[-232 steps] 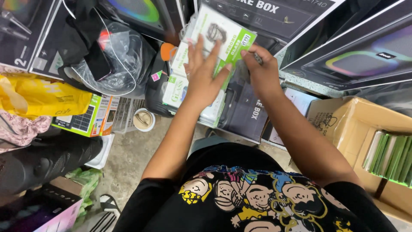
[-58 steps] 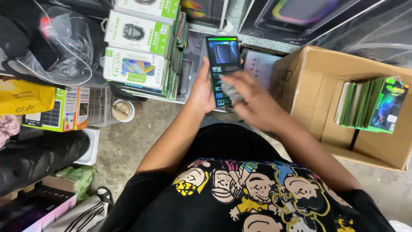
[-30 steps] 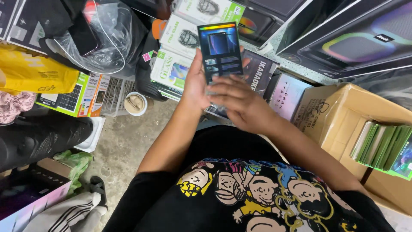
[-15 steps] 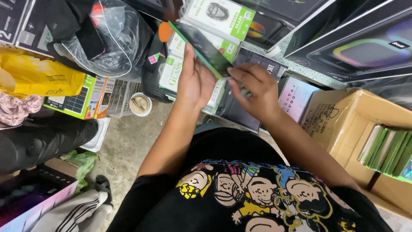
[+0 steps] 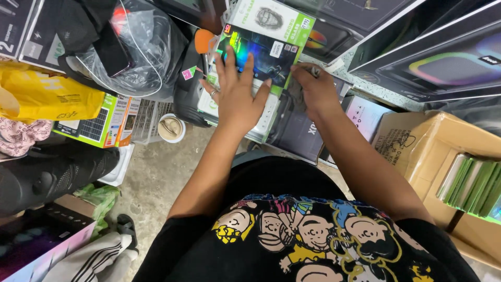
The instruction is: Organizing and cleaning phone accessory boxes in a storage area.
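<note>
At the upper middle of the frame, my left hand [image 5: 237, 96] lies flat with spread fingers on a dark shiny packet [image 5: 259, 55], pressing it on the pile of white and green packets [image 5: 263, 122]. Beside it, my right hand [image 5: 313, 89] is closed around a grey cloth [image 5: 296, 93].

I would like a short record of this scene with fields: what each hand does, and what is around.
left hand: left hand lies flat, fingers spread, on a dark flat package with a rainbow sheen
right hand: right hand is at that package's right edge, fingers curled; grip unclear
under it: stack of white and green flat packages
right side: brown cardboard box with green packs
</note>
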